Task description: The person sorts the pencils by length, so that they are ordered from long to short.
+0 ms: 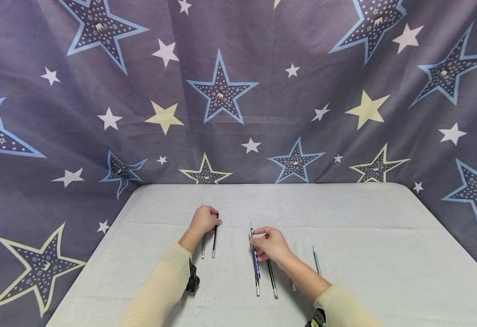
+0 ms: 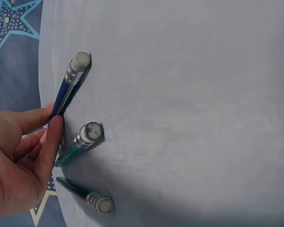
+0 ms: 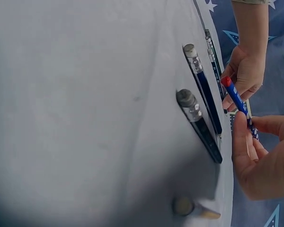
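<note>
Head view: left hand (image 1: 205, 220) pinches dark pencil (image 1: 215, 240), right hand (image 1: 272, 245) blue pencil (image 1: 256, 265); I'd square both to the desk's far edge (image 1: 263, 185).

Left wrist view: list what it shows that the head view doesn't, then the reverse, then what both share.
Only the left wrist view: a third pencil near the left hand.
Only the head view: the right hand, the sleeves and a teal pencil beyond the right hand.
Both: the left hand pinching a dark pencil, a green pencil beside it, the table and the starry backdrop.
</note>
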Available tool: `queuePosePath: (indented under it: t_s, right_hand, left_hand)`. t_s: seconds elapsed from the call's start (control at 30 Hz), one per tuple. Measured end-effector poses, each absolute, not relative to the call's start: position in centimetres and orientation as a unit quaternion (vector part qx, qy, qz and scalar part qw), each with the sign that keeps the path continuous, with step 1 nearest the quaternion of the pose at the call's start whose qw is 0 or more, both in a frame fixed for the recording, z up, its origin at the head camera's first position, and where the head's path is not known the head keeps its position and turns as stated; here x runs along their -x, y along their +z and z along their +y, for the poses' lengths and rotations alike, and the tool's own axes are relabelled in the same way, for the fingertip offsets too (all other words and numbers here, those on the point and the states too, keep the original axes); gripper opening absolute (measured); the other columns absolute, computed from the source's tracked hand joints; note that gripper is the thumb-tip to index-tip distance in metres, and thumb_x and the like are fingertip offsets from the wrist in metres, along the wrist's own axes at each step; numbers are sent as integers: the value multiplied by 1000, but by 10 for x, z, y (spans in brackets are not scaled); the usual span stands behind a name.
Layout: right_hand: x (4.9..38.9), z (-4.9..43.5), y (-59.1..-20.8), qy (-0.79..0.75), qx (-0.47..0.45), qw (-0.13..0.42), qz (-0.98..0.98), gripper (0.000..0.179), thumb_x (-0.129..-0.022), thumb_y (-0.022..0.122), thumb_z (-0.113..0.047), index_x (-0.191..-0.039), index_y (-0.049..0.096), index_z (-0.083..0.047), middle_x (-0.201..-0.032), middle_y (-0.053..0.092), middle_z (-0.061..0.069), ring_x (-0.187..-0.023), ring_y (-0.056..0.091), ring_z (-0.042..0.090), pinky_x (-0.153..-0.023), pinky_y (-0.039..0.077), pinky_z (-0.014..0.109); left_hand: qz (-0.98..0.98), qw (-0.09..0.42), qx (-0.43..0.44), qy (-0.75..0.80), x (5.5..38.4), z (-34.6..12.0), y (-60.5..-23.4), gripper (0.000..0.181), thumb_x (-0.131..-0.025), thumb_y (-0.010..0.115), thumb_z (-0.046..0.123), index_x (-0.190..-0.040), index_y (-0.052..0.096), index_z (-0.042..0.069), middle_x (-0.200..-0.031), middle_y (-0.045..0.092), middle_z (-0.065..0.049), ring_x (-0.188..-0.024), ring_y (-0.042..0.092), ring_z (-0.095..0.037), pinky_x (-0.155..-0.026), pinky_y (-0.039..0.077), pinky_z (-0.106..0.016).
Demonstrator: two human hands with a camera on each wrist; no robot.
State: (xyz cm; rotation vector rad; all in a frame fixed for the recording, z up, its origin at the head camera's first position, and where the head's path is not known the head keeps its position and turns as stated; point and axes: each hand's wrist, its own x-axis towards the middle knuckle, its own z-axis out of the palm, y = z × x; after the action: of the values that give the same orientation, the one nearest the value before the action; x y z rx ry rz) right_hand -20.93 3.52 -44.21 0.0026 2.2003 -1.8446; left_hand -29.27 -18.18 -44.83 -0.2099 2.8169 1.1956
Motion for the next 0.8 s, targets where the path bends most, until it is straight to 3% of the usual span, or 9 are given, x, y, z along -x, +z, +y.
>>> queuePosePath:
  t_s: [0.37,0.8]
  right_hand:
    - [221,24,-441,-638,-4,133,758,33,-87,62,-10,-117,56,1,-77,55,6,-52,53,11,-52,57,28]
    - [229,9,-439,-640,1,135,756,31,-87,62,-9,-116,57,1,-77,53,5,-51,53,10,-56,59,29]
  left_hand:
    - [923,33,70,376,293,-181,-450,34,-79,71,5,-110,62,-5,-99,63,-14,-58,60,-14,-47,54,-23]
    - [932,33,68,353,291,-179,-446,34,-80,72,7,-110,62,-4,-97,65,-15,-50,59,-12,-45,53,-23]
